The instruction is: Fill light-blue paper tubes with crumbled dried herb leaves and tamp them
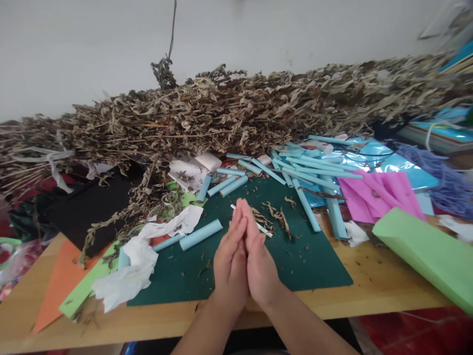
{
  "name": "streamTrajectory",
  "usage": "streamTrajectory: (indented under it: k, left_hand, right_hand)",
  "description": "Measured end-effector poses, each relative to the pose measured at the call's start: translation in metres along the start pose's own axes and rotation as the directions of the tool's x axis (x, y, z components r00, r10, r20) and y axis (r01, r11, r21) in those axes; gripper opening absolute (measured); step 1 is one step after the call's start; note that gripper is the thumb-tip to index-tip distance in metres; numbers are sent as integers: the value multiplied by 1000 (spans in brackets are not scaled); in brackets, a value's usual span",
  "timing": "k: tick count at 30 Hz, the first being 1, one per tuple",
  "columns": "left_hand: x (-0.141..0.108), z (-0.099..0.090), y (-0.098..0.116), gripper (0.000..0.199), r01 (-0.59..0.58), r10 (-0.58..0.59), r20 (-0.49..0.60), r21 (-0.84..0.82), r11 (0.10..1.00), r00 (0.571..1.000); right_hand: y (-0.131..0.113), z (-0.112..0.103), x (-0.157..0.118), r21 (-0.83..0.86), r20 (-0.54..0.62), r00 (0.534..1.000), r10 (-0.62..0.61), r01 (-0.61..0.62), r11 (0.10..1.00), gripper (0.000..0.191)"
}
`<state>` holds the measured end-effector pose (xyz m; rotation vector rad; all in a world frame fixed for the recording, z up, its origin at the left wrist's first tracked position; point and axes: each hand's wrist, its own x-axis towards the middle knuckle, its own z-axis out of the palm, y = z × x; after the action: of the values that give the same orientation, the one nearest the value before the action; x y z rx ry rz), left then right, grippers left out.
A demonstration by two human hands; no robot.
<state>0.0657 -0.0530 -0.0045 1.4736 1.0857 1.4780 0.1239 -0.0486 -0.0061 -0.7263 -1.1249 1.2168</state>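
Your left hand (229,264) and right hand (261,266) press flat together, contents hidden, lower centre; a thin white paper-like strip (264,230) slants down rightward behind, nearer your right.

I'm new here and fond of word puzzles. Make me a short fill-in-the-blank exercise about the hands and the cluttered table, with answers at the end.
1. The left hand and right hand are pressed together, palm to ____.
2. The mat beneath the hands is dark ____.
3. The narrow rolls scattered about are light ____.
4. Beyond the rolls, a long heap of dried plants stretches along the pale ____.

Missing words: palm; green; blue; wall.
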Motion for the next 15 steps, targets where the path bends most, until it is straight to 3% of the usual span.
streamTrajectory:
  k: [3, 6, 9, 12, 15]
  left_hand:
    - [-9, 4, 3, 33, 8, -10, 67, 21, 1000, 998]
    - [-14, 5, 6, 36, 80, -77, 75, -27, 996, 994]
    - [-7, 0, 7, 46, 92, -84, 81, -106, 990, 993]
    - [3, -7, 7, 50, 92, -79, 101, -131, 987, 992]
    - [3, -6, 7, 48, 140, -124, 123, -126, 982, 985]
  right_hand:
    - [6, -3, 9, 47, -89, 995, -53, 57, 997, 55]
    - [9, -4, 11, -55, -94, 982, -161, 156, 986, 55]
    - [2, -2, 4, -242, 64, 973, -220, 229, 943, 57]
    - [-10, 2, -1, -301, 243, 942, -232, 301, 905, 60]
    - [-14, 2, 7, -291, 182, 953, -240, 286, 913, 62]
